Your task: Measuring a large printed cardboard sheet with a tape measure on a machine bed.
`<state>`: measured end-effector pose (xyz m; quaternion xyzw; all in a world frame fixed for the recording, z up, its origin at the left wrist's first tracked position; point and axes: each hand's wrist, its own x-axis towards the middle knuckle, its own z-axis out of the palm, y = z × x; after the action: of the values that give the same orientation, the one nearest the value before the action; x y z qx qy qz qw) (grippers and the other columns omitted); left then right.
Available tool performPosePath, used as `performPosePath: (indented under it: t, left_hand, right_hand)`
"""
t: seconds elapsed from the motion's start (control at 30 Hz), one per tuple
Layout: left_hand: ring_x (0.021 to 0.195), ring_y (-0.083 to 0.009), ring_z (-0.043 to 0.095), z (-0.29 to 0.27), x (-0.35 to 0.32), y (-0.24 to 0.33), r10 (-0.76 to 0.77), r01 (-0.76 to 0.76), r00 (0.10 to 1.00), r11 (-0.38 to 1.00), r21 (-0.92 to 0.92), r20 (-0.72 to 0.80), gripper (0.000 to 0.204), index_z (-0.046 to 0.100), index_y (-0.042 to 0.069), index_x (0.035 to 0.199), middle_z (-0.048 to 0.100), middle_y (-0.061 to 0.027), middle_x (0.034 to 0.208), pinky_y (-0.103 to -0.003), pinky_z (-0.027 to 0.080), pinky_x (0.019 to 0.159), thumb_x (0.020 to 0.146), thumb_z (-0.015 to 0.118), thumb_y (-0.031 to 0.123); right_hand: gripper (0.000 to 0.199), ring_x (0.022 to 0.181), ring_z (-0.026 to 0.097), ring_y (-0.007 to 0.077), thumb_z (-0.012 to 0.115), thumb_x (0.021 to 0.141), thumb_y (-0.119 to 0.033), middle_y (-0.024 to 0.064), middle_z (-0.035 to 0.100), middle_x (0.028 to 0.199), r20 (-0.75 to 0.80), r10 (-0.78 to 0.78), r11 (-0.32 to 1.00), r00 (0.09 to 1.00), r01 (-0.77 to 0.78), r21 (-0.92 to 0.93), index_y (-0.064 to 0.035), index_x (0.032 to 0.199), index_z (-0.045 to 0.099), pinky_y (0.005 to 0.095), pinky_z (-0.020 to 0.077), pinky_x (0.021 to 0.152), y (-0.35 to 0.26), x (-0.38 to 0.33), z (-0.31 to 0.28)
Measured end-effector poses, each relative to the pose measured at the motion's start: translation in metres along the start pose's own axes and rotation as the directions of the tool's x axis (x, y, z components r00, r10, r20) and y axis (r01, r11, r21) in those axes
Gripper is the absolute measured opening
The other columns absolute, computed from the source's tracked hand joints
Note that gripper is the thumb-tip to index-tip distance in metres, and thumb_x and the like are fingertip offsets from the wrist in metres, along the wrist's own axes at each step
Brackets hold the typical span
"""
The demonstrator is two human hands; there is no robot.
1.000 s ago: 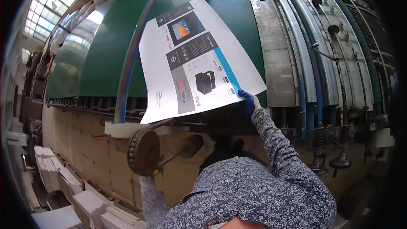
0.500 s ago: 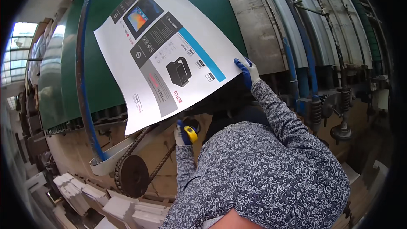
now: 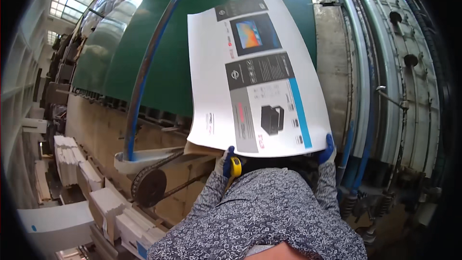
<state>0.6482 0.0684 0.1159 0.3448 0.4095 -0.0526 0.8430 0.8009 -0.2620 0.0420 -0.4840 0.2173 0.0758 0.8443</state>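
A: Left side first. What is standing there?

B: Stacks of white sheets (image 3: pixel 72 161) are lying at the lower left, near the machine's cardboard-coloured side wall (image 3: pixel 96 125). Just right of them, a dark chain wheel (image 3: pixel 150 186) is sitting against that wall, under a blue hose (image 3: pixel 144 67) running up the green curved cover (image 3: pixel 159 33).

A: Left hand?

B: My left hand (image 3: pixel 225 162), gloved in blue, is closing around a yellow tape measure (image 3: pixel 236 167) and touching the lower left edge of the printed sheet (image 3: pixel 255 77). The fingers are curled together around the tape measure.

A: Where is the sheet?

B: I am holding it up in front of the green cover, its lower edge at my hands, its top edge leaning away toward the machine. The white sheet is carrying grey panels, a blue stripe and a picture of a dark box.

A: Right hand?

B: My right hand (image 3: pixel 328 148), also gloved in blue, is pinching the sheet's lower right corner. Right of it, blue pipes (image 3: pixel 356 154) are running along the grey metal frame (image 3: pixel 409 91).
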Motion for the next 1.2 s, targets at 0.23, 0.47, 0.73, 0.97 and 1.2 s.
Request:
performPosePath:
  t: [0.23,0.47,0.73,0.97,1.2]
  left_hand:
    - [0.049,-0.0175,0.054,-0.035,0.077,0.007,0.079,-0.073,0.996,0.989,0.125,-0.045,0.022,0.056,0.003,0.078,0.054,-0.0061,0.060,-0.029,0.045,0.047,0.082,0.055,0.024]
    - [0.049,-0.0185,0.053,-0.067,0.236,-0.053,-0.117,0.125,0.992,0.975,0.184,-0.058,0.023,0.056,0.003,0.072,0.054,-0.0063,0.058,-0.030,0.044,0.049,0.081,0.056,0.024]
    - [0.049,-0.0223,0.054,0.004,0.318,0.021,-0.135,0.144,0.984,0.987,0.075,-0.113,0.031,0.054,0.005,0.075,0.056,-0.0101,0.059,-0.033,0.046,0.049,0.083,0.051,0.034]
    - [0.056,-0.0215,0.055,0.040,0.374,0.086,-0.125,0.156,0.975,0.974,0.166,-0.182,0.031,0.054,0.006,0.082,0.058,-0.0094,0.068,-0.033,0.047,0.054,0.082,0.051,0.038]
    - [0.067,-0.0203,0.056,0.019,0.401,0.069,-0.003,0.035,0.984,0.984,0.177,-0.179,0.036,0.057,0.006,0.088,0.058,-0.0076,0.076,-0.035,0.046,0.063,0.081,0.053,0.041]
  right_hand:
    - [0.045,0.103,0.052,0.0248,0.050,0.085,-0.028,0.0119,0.052,0.115,-0.129,0.094,0.970,0.987,-0.061,0.235,0.0004,0.119,0.045,0.0372,0.0411,0.089,0.070,-0.035,-0.027]
    - [0.041,0.104,0.051,0.0267,0.048,0.087,-0.028,0.0112,0.052,0.115,-0.101,0.228,0.880,0.968,-0.161,0.447,-0.0040,0.120,0.044,0.0411,0.0416,0.089,0.057,0.022,-0.014]
    - [0.033,0.092,0.058,0.0219,0.058,0.081,-0.012,0.0096,0.057,0.103,-0.196,0.135,0.980,0.971,-0.103,0.169,-0.0042,0.111,0.050,0.0328,0.0498,0.076,0.028,0.132,0.064]
    - [0.026,0.090,0.058,0.0226,0.058,0.081,-0.010,0.0096,0.058,0.099,-0.239,0.155,0.988,0.959,-0.154,0.023,-0.0054,0.105,0.052,0.0350,0.0496,0.076,0.026,0.200,0.104]
    - [0.026,0.086,0.058,0.0222,0.061,0.078,-0.010,0.0090,0.059,0.095,-0.240,0.221,0.975,0.945,-0.209,0.074,-0.0070,0.103,0.053,0.0344,0.0502,0.073,0.041,0.230,0.098]
